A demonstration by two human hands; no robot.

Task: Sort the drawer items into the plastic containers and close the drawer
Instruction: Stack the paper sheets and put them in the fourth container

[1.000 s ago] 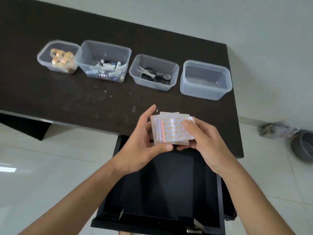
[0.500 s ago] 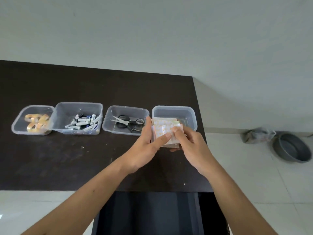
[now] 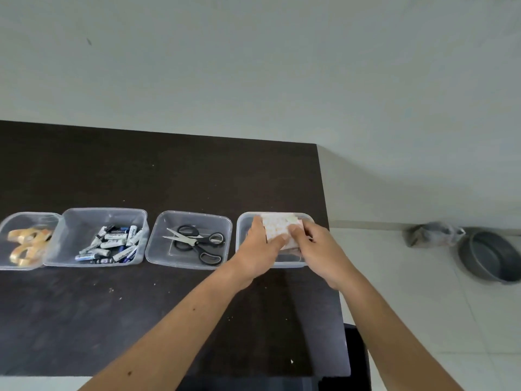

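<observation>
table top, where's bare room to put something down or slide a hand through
Bare dark table runs behind the container row to the far edge, and in front of the tape, battery and scissors containers. The row itself is crowded; those three sit nearly touching. Both hands, left hand and right hand, hold the paper stack over the rightmost container.

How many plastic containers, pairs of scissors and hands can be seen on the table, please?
Plastic containers: 4, the rightmost under both hands
Pairs of scissors: 2
Hands: 2, left hand and right hand, each with a grip on the stack of packets
Total: 8
</observation>
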